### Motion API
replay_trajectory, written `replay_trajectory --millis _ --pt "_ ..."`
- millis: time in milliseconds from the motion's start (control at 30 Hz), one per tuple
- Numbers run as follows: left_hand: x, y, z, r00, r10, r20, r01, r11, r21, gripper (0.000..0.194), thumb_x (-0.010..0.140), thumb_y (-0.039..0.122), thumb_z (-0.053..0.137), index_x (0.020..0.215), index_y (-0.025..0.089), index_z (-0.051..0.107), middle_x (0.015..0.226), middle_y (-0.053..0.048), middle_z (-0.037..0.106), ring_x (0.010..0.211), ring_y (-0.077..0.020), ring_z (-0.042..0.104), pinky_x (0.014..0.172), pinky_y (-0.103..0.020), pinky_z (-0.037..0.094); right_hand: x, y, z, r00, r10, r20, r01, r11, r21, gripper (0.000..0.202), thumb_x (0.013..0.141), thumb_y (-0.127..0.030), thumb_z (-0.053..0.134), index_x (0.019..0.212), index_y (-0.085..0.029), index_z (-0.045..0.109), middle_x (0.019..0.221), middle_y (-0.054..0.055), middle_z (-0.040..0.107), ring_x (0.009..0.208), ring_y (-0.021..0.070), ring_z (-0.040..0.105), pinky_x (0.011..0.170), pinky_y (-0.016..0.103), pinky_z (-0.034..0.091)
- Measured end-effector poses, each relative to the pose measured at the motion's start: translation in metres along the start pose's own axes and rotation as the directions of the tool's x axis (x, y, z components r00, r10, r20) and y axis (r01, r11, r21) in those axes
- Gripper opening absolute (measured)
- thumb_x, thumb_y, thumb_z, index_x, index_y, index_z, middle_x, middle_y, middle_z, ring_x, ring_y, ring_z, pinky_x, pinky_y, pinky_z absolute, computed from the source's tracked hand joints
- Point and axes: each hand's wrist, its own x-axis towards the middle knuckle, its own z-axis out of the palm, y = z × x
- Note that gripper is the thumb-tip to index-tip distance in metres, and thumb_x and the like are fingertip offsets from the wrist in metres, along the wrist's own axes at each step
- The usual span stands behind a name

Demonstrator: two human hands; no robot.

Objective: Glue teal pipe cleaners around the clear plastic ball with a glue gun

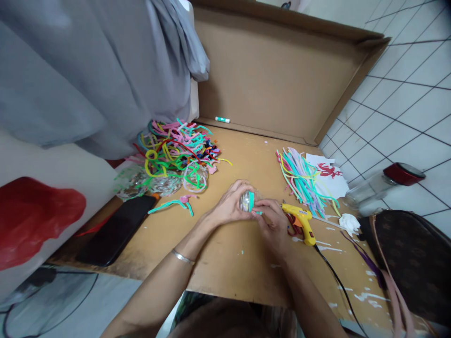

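Near the middle of the wooden table, my left hand [234, 204] wraps round a small clear plastic ball [244, 201] with a teal band [251, 201] around it. My right hand [273, 220] is closed at the ball's right side, its fingertips pinching a short teal strip [259, 212] at the band's lower edge. Just right of that hand lies a yellow glue gun [299, 221] with a black cord. Left of my hands, a bent teal pipe cleaner piece with a pink bit [172, 204] rests on the table.
Tangled coloured pipe cleaners [176, 150] fill the back left, near a black phone [116, 230]. Straight pipe cleaners [303, 178] lie back right. A glass bottle [373, 188] and brown bag [412, 263] stand at right. Cardboard [278, 80] stands behind, with a glue stick [222, 119] before it.
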Motion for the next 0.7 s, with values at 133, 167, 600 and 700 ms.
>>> replay_trajectory --millis 133,167,600,700 --pt "0.0006 0.0009 -0.0008 1.0 0.004 -0.003 -0.004 1.0 0.005 0.061 0.058 0.029 0.08 0.111 0.022 0.052 0.12 -0.01 0.048 0.116 -0.0259 0.049 0.098 -0.039 0.043 0.0007 -0.0031 -0.0007 1.0 0.021 0.009 -0.021 1.0 0.006 0.013 0.086 -0.023 0.057 0.093 -0.028 0.068 0.097 0.003 0.065 0.093 0.0186 0.06 0.082 0.037 0.05" --pt "0.0007 0.0011 -0.0011 1.0 0.009 -0.005 -0.009 1.0 0.008 0.06 0.058 0.029 0.08 0.111 0.021 0.052 0.12 -0.01 0.049 0.115 -0.0257 0.049 0.098 -0.039 0.043 0.0007 -0.0034 -0.0006 1.0 0.02 0.009 -0.02 1.0 0.008 0.013 0.086 -0.022 0.057 0.093 -0.028 0.068 0.097 0.003 0.065 0.093 0.0184 0.06 0.082 0.037 0.05" --pt "0.0002 0.0032 -0.0015 1.0 -0.012 0.002 0.012 1.0 0.002 0.064 0.061 0.03 0.079 0.118 0.023 0.05 0.125 -0.01 0.05 0.121 -0.0272 0.048 0.103 -0.042 0.04 0.0001 0.004 0.0021 1.0 0.002 -0.023 -0.001 1.0 0.006 0.011 0.086 -0.024 0.058 0.091 -0.027 0.068 0.096 0.003 0.065 0.093 0.0186 0.061 0.081 0.037 0.051" --pt "0.0003 0.0059 -0.0034 0.999 -0.018 0.03 0.018 1.0 0.012 0.061 0.062 0.028 0.079 0.117 0.023 0.052 0.124 -0.01 0.049 0.12 -0.0262 0.048 0.102 -0.04 0.041 0.0012 0.002 0.0018 1.0 0.008 -0.023 -0.007 1.0 0.01 0.012 0.086 -0.024 0.057 0.091 -0.028 0.068 0.096 0.003 0.066 0.093 0.0186 0.061 0.081 0.037 0.05"
